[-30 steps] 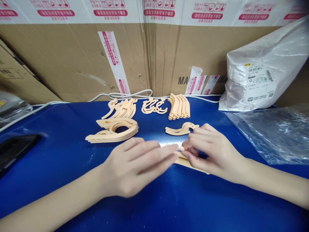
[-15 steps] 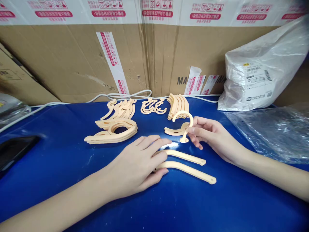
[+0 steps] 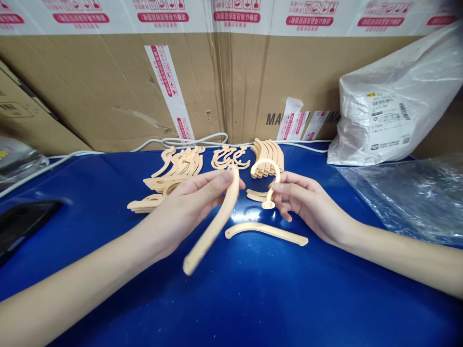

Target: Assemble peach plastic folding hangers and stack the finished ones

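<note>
My left hand is closed on one end of a curved beige hanger arm, which is lifted and slants down toward me. My right hand pinches a beige hanger hook by its stem, with the curve at the top and the flat foot below. A second hanger arm lies on the blue table between and below the hands. Behind the right fingers are curved beige pieces, partly hidden. The left hand covers part of a stack of flat beige pieces.
Along the back lie piles of beige curved pieces, loose hooks and stacked arms. A white cable runs behind them. A dark phone is at left. A plastic-wrapped parcel and clear film are at right, cardboard boxes behind.
My left hand has picked up the nearer hanger arm from the table and raised it, turning it upright. My right hand, still holding the hook, has shifted slightly left.
</note>
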The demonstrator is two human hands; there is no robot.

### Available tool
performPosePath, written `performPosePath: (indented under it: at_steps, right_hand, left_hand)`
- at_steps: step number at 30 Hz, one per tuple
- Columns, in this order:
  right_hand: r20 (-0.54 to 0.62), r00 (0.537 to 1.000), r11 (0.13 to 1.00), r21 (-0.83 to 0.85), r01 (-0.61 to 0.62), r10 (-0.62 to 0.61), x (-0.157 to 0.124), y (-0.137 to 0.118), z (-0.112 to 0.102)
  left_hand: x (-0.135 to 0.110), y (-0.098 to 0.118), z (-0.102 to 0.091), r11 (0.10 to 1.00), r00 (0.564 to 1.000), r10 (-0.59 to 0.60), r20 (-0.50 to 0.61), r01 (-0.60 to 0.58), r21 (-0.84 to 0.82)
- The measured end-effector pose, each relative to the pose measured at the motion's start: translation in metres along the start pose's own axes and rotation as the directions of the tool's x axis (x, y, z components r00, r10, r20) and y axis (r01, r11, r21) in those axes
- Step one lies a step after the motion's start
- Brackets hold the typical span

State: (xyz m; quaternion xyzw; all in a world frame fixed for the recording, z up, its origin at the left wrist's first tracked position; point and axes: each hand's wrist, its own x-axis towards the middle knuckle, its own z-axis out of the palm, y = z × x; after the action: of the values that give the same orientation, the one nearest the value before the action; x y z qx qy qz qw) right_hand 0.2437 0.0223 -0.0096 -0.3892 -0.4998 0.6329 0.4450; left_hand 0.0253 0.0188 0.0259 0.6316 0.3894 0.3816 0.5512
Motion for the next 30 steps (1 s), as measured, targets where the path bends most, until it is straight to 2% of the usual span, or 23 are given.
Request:
performPosePath:
  at_steps: [3,5,7,9,12,16,19,30]
  right_hand:
    - [0.024,0.999,0.999,0.003,0.032,-0.032,0.005,0.004,0.005]
    - [0.041,0.998,0.999,-0.006,0.047,-0.047,0.007,0.006,0.005]
    - [0.048,0.997,0.998,-0.014,0.053,-0.053,0.009,0.006,0.004]
    - [0.048,0.998,0.999,-0.013,0.048,-0.047,0.01,0.005,0.002]
    - [0.05,0.998,1.0,0.013,0.024,-0.024,0.012,0.004,0.0]
    - [0.051,0.998,0.998,0.049,0.039,-0.042,0.012,0.005,-0.003]
    - [0.056,0.996,0.997,0.05,0.066,-0.069,0.01,0.006,-0.004]
    - [0.075,0.996,0.995,0.096,0.031,-0.038,0.005,0.003,-0.003]
  left_hand:
    - [-0.002,-0.002,0.005,0.96,0.997,0.037,0.067,-0.054,0.273]
    - [-0.004,-0.007,0.007,0.838,0.992,0.097,0.086,-0.128,0.53]
    - [-0.006,-0.014,0.007,0.665,0.979,0.171,0.115,-0.201,0.719]
    - [-0.008,-0.022,0.006,0.519,0.955,0.249,0.162,-0.273,0.81]
    - [-0.008,-0.029,0.005,0.407,0.918,0.322,0.23,-0.354,0.842]
    - [-0.009,-0.033,0.006,0.337,0.887,0.353,0.298,-0.418,0.843]
    - [-0.01,-0.035,0.008,0.302,0.879,0.363,0.309,-0.424,0.854]
    - [-0.013,-0.034,0.006,0.319,0.87,0.359,0.337,-0.454,0.832]
